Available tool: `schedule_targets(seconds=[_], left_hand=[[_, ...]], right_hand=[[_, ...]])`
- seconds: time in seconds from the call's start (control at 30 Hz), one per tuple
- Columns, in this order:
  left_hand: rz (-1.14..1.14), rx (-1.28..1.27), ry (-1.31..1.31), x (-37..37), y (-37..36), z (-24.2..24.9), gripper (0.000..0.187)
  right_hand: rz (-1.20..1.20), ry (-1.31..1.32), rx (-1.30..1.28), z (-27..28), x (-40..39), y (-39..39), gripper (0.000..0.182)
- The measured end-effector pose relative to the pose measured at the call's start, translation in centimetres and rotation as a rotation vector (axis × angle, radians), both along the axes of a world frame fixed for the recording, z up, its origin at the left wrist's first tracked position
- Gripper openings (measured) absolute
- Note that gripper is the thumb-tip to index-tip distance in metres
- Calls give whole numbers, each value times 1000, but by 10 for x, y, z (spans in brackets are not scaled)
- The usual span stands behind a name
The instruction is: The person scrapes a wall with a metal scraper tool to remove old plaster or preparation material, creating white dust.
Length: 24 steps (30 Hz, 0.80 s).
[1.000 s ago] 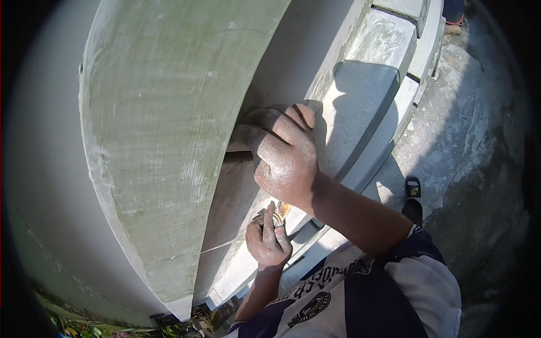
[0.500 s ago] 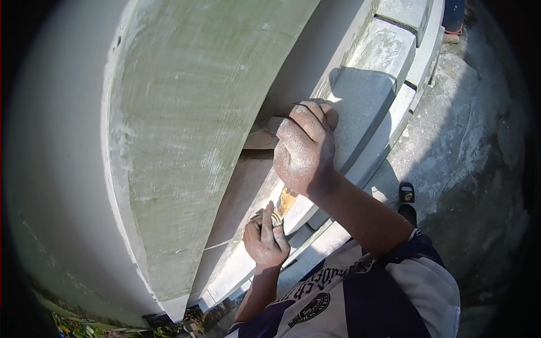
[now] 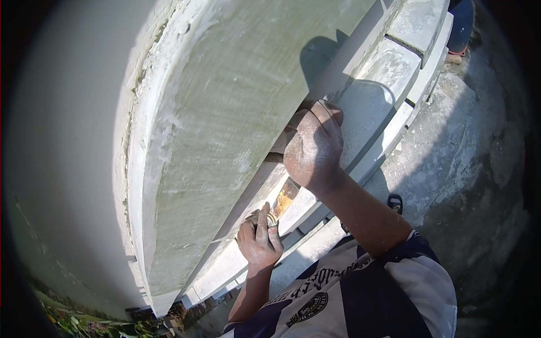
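Observation:
My right hand [image 3: 313, 147], dusty with white powder, is curled with the knuckles up against the recess under a big curved concrete ledge [image 3: 225, 129]. Its fingers close over a brown block [image 3: 283, 141] that is mostly hidden in the shadow. My left hand [image 3: 258, 239] sits lower and grips the handle of a hand tool [image 3: 283, 198] with a metal collar and a flat, rusty-yellow end. That end points up toward my right wrist and lies against the white moulding [image 3: 248, 253].
Stepped white moulding blocks [image 3: 394, 67] run up to the right along the wall. Rough concrete ground [image 3: 468, 146] lies far below, with my sandalled foot [image 3: 395, 201] on it. Someone's footwear [image 3: 462, 28] shows at the top right. Plants [image 3: 73, 325] grow at the bottom left.
My right hand has slid right and up along the recess under the ledge, and the view has swung with it. My left hand keeps its grip on the tool near the same spot.

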<state>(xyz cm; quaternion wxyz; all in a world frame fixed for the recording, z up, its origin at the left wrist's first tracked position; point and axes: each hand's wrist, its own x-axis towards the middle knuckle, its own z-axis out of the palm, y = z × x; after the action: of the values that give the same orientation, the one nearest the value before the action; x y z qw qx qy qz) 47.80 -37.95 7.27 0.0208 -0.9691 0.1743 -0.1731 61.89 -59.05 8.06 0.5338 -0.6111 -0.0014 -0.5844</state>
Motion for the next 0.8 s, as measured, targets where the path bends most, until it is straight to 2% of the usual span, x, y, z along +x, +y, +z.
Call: schedule_targets(seconds=[0.03,0.1,0.2,0.3,0.37,0.47,0.6,0.7,0.8], left_hand=[[-12,-1,-10,2,0,-1,40],[-30,7,-26,1,2,-2,40],[6,-11,-8,0,-1,1,39],[23,-23,-15,-1,-2,1,39],[39,-21,-15,-1,-4,4,40],[51,-22,-21,-2,-3,4,41],[61,-44,-21,-3,-4,4,41],[101,-35,20,-5,-3,5,41],[82,-55,7,-4,-3,4,42]], right_hand=[[125,107,-168,-5,-9,11,26],[252,167,-314,-13,-26,18,19],[-13,118,-222,-7,-10,-7,26],[-31,140,-120,2,1,-21,27],[59,89,-48,-3,-1,5,24],[124,61,-247,-1,-19,9,20],[-16,142,-199,3,5,-24,18],[56,26,-52,13,15,-21,19],[196,1,-54,14,-8,14,21]])
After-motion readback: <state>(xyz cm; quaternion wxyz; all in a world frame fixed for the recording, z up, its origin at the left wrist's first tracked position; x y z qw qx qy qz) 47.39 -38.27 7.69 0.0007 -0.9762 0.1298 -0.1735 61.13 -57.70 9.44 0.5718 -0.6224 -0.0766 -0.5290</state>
